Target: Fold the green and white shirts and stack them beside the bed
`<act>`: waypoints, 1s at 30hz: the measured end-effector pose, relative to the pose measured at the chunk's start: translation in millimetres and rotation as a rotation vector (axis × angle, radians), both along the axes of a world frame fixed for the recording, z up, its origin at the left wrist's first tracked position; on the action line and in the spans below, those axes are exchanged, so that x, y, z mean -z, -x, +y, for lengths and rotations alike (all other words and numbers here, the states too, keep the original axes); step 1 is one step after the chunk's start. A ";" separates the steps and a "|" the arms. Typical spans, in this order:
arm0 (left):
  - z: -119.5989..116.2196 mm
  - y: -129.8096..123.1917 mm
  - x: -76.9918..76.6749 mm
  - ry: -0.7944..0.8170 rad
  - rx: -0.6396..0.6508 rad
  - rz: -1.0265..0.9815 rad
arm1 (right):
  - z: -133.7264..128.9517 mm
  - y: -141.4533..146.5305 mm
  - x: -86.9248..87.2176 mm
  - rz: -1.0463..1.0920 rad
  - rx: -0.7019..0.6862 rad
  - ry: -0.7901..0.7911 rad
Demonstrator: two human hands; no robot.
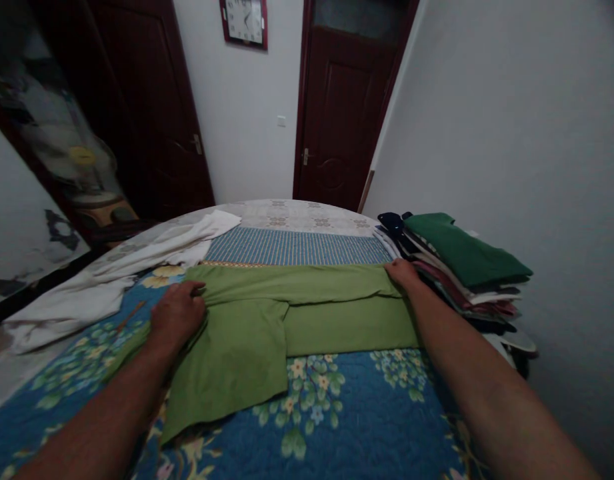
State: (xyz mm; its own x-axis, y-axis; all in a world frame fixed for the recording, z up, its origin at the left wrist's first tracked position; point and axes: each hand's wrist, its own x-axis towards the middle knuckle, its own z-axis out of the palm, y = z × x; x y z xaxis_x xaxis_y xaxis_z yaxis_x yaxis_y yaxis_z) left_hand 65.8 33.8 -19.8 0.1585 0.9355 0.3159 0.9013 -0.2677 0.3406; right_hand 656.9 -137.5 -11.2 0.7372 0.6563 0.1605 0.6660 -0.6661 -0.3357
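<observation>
A light green T-shirt (344,327) lies across the bed with one side folded over lengthwise. Its short sleeve (237,360) spreads toward me at the left, over the flowered cover. My left hand (179,308) is closed at the shirt's left end, fingers curled on the fabric; part of its grip is hidden behind the hand. At the far right corner, my right hand (401,272) pinches the folded edge of the shirt. Between the two hands the fabric lies stretched out nearly flat, with a few creases along the fold.
A stack of folded clothes, a green one (467,253) on top, stands at the right by the wall. Crumpled white cloth (101,287) lies at the left. Under the shirt is a blue flowered quilt (367,413). Beyond the bed are dark red doors (351,120) and a wall clock (245,21).
</observation>
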 end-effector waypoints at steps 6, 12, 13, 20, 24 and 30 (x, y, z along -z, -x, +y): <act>-19.6 -5.6 -3.6 -0.089 0.005 0.001 | -14.1 41.5 13.7 -0.234 -0.037 -0.053; -7.6 6.3 -6.0 0.038 0.168 -0.124 | -43.9 192.1 -3.8 -0.302 -0.861 -0.356; -5.4 8.7 -6.8 0.066 0.195 -0.148 | -51.5 223.2 -10.0 -0.242 -1.041 -0.300; -1.1 15.9 -6.2 0.136 0.303 -0.232 | -77.7 361.3 -14.7 -0.197 -1.409 -0.015; 0.7 15.8 -3.2 0.145 0.316 -0.262 | -65.3 373.7 -12.0 -0.258 -1.315 0.052; 1.5 16.9 -1.3 0.127 0.337 -0.268 | -61.4 367.4 -47.8 -0.133 -1.394 0.115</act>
